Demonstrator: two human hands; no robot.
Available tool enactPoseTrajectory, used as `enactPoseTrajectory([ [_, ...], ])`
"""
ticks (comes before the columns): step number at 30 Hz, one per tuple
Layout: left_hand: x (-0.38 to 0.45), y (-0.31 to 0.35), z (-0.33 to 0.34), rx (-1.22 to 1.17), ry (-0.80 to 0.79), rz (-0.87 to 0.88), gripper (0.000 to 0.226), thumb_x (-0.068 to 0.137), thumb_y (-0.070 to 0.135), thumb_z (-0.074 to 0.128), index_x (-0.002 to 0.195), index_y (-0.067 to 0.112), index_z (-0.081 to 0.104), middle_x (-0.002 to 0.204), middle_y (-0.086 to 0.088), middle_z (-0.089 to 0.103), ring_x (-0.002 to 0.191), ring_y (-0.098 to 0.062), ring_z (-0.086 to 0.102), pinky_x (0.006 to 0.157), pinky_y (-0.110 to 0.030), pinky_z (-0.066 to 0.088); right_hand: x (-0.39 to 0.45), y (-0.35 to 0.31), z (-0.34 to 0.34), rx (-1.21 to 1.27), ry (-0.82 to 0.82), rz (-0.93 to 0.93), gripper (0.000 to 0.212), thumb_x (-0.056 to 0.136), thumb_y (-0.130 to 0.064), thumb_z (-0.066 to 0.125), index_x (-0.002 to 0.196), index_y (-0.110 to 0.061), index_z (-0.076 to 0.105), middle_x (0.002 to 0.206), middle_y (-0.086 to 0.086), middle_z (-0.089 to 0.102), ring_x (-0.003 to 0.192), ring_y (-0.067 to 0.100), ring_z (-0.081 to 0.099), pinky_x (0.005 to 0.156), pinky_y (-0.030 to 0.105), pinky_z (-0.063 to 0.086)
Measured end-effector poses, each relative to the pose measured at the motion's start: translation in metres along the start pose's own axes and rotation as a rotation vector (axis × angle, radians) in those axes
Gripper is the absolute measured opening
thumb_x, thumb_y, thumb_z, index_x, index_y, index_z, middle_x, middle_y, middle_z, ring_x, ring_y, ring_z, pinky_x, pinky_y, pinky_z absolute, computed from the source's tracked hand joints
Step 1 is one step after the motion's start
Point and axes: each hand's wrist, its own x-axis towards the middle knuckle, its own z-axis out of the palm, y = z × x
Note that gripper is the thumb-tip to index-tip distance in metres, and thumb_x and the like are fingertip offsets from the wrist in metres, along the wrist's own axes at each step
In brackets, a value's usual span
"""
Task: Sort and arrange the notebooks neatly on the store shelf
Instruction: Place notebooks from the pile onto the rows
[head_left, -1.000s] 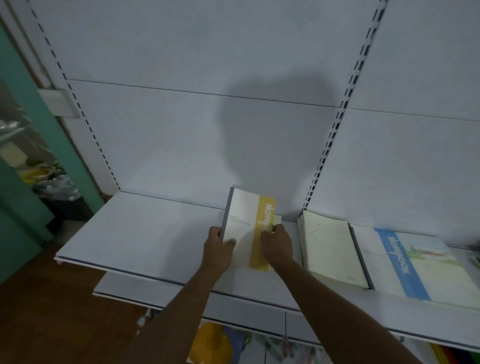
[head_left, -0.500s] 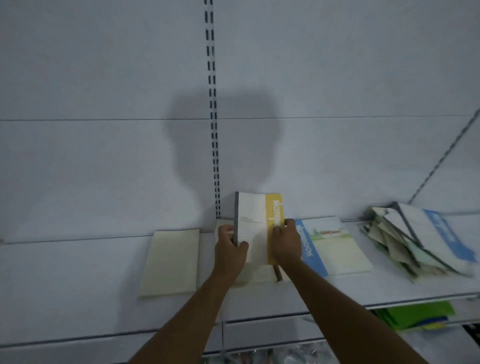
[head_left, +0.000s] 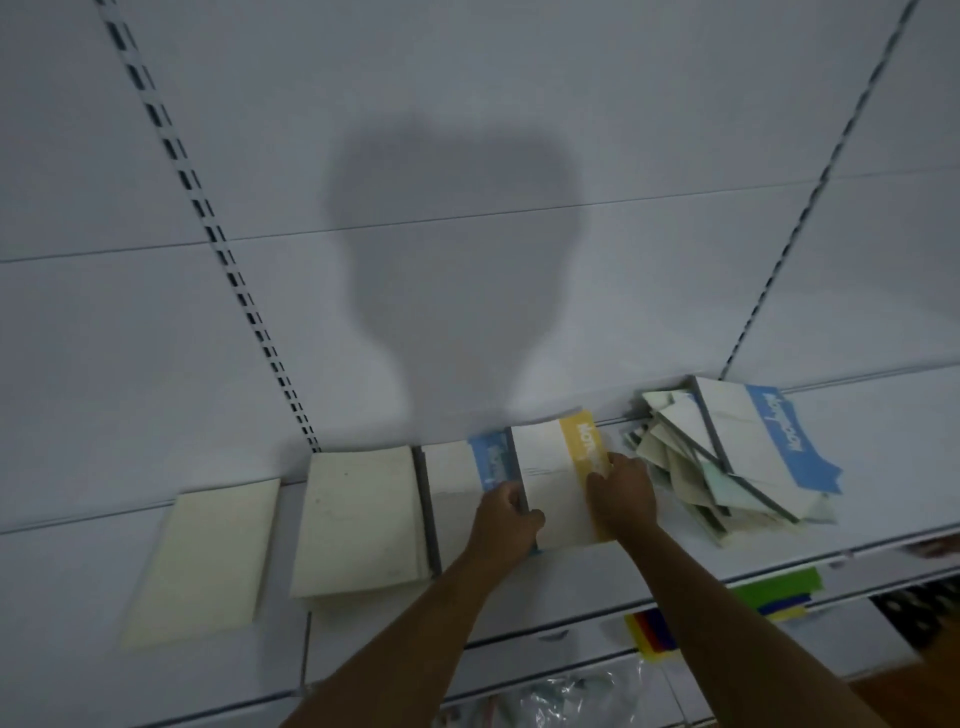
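Both hands, the left hand (head_left: 501, 522) and right hand (head_left: 623, 488), grip the yellow-banded notebook (head_left: 558, 483) (partly overlapping the blue-banded notebook (head_left: 462, 483)) just left of the messy pile (head_left: 727, 462).

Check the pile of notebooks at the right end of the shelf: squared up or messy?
Messy. The pile of notebooks is fanned out, covers lying at different angles with corners poking out, right of the yellow notebook.

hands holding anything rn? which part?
Yes: both hold the yellow-striped notebook. The left hand grips its left spine edge near the bottom; the right hand holds its right edge, over the yellow stripe.
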Motion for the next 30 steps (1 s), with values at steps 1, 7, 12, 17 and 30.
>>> enactPoseTrajectory([
  [1,0.001,0.000,0.007,0.025,0.002,-0.009,0.034,0.082,0.005,0.060,0.116,0.006,0.057,0.106,-0.006,0.063,0.091,-0.015,0.057,0.069,-0.016,0.044,0.003,0.005,-0.001,-0.008,-0.016,-0.002,0.031,0.083,-0.010,0.052,0.112,-0.002,0.058,0.109,0.022,0.056,0.103,0.037,0.054,0.088,0.041,0.046],
  [7,0.004,0.000,0.024,0.278,0.038,0.005,0.061,0.082,0.024,0.063,0.138,0.011,0.045,0.131,-0.008,0.051,0.121,-0.023,0.049,0.104,-0.035,0.042,0.014,0.017,0.004,-0.158,-0.087,-0.051,0.047,0.084,-0.022,0.055,0.128,-0.008,0.048,0.122,0.017,0.049,0.115,0.034,0.048,0.094,0.040,0.043],
  [12,0.001,-0.004,0.019,0.315,0.027,0.054,0.051,0.086,0.021,0.061,0.135,0.013,0.049,0.130,-0.007,0.056,0.118,-0.020,0.052,0.099,-0.024,0.040,0.014,0.018,0.011,-0.181,-0.055,-0.057,0.050,0.083,-0.023,0.056,0.131,-0.009,0.047,0.122,0.015,0.049,0.113,0.032,0.049,0.092,0.042,0.046],
  [17,-0.003,-0.009,0.000,0.336,0.065,0.123,0.031,0.088,0.015,0.061,0.118,0.006,0.060,0.122,-0.012,0.059,0.109,-0.022,0.057,0.091,-0.023,0.045,0.005,-0.001,0.015,-0.229,0.116,-0.077,0.044,0.078,-0.019,0.058,0.121,-0.007,0.055,0.114,0.017,0.055,0.105,0.035,0.052,0.088,0.042,0.043],
  [30,-0.048,-0.065,-0.187,0.218,0.589,0.102,0.013,0.083,0.012,0.060,0.095,0.015,0.060,0.098,0.000,0.062,0.089,-0.018,0.060,0.077,-0.026,0.046,-0.105,-0.170,0.120,-0.015,-0.009,-0.494,0.024,0.083,-0.015,0.057,0.107,-0.015,0.061,0.104,0.004,0.061,0.101,0.022,0.056,0.087,0.034,0.045],
])
